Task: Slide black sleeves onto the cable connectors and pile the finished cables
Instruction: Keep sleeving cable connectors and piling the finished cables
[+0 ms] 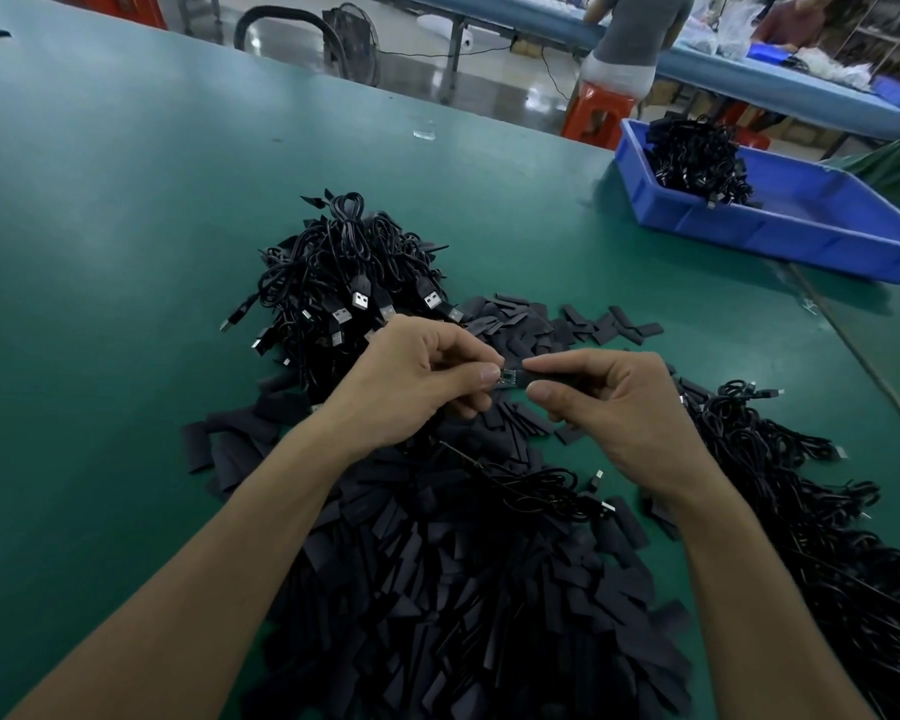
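My left hand [417, 376] pinches a cable connector [507, 379], a small circuit board whose bare end shows between my two thumbs. My right hand [609, 402] pinches a black sleeve [539, 378] that sits partly over that connector. The cable hangs below my hands over a wide heap of loose black sleeves [463, 589]. A pile of black cables with USB plugs [344, 283] lies beyond my left hand. Another pile of black cables [801, 501] stretches along the right of my right forearm.
The green table [126, 252] runs left and far. A blue bin [780, 215] holding a bundle of cables stands at the far right. More flat sleeves [557, 319] are scattered just beyond my hands. People sit at another bench in the background.
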